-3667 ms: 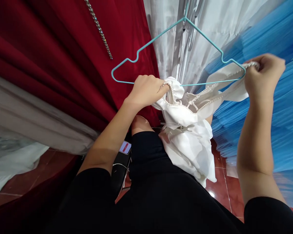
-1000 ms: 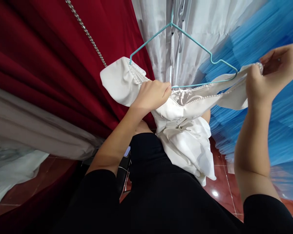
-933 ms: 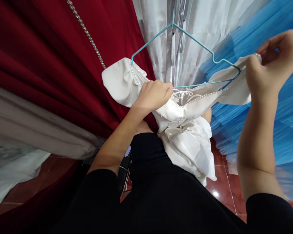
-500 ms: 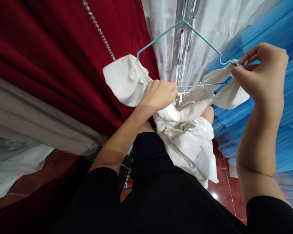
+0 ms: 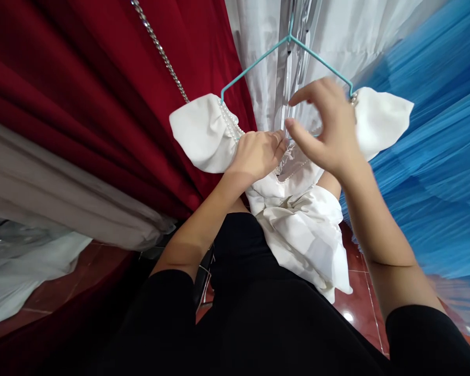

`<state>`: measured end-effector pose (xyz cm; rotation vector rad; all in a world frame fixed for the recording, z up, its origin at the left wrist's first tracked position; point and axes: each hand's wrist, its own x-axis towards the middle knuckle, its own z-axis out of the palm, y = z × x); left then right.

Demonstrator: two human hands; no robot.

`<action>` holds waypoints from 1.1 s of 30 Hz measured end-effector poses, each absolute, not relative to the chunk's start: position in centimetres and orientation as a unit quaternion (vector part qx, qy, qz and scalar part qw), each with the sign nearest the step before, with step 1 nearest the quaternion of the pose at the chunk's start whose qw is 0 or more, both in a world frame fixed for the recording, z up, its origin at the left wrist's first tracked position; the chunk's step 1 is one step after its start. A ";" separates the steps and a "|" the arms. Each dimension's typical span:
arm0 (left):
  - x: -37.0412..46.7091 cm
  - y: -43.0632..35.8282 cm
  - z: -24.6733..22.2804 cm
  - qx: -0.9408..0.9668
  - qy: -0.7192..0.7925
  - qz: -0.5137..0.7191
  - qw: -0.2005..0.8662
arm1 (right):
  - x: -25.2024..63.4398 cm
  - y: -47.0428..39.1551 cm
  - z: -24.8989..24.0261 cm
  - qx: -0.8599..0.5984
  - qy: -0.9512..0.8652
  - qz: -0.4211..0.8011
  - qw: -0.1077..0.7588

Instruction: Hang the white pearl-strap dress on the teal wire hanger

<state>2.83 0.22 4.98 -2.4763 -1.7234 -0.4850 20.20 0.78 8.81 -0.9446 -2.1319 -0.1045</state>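
Note:
A white dress [image 5: 301, 230] with pearl-beaded edges and puffed sleeves hangs on a thin turquoise wire hanger [image 5: 254, 63]. Both sleeves sit at the hanger's two ends. My left hand [image 5: 256, 154] is closed around the hanger's bottom bar near its middle, just above the dress's neckline; its palm side is hidden. In front of the hanger's right half is my right hand [image 5: 329, 125], thumb and fingers apart and holding nothing. It covers part of the bar and of the right neckline.
Red drapery [image 5: 203, 52] with a rhinestone chain [image 5: 160, 49] fills the left. White curtains [image 5: 258, 68] and metal poles stand behind the hanger. Blue tulle [image 5: 434, 183] hangs on the right. A grey-beige cloth [image 5: 82, 188] droops lower left above the red tiled floor [image 5: 364, 292].
My right hand has let go of the right strap and moved left, fingers parting. The right sleeve now rests over the hanger's end. My left hand stays on the bar.

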 end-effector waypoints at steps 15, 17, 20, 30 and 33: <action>-5.4 1.9 5.5 -0.653 -0.455 -0.589 0.141 | 18.4 3.5 3.3 -0.485 -0.818 -0.085 0.296; -6.7 2.9 5.7 -0.644 -0.433 -0.625 0.079 | 18.8 3.9 3.3 -0.478 -0.823 -0.087 0.294; -8.7 4.0 5.9 -0.625 -0.359 -0.688 0.082 | 19.2 4.3 3.4 -0.469 -0.832 -0.084 0.284; -11.6 0.9 -1.2 -0.576 -0.479 -0.662 0.043 | 18.8 3.9 3.6 -0.449 -0.842 -0.053 0.295; -7.7 -1.1 -3.0 -0.709 -0.446 -0.547 -0.003 | 18.1 4.0 3.4 -0.448 -0.839 -0.044 0.306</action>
